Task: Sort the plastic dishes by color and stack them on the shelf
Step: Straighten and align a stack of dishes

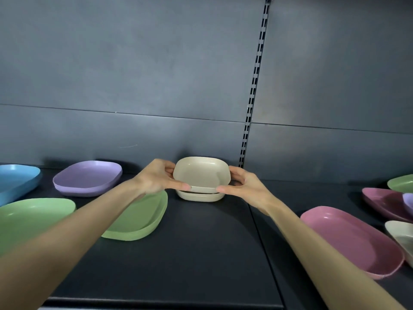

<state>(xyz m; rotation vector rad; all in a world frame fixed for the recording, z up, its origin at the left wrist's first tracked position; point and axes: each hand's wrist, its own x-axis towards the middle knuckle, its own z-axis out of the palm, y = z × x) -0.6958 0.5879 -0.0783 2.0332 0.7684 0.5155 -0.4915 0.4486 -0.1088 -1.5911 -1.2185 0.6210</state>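
Dark shelf [201, 253], grey back panel [134, 74] | left hand [156, 177] + right hand [245, 186] each pinch cream dish [199, 175] by near rim, just over cream stack [201, 197], contact unclear | left forearm [89, 224] hides part of green stack [143, 218] | blue dish [15, 182] cut off at left edge

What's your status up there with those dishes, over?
Left hand and right hand both grip top beige dish by its rim. Dish over beige stack on shelf, gap showing. Nothing between them.
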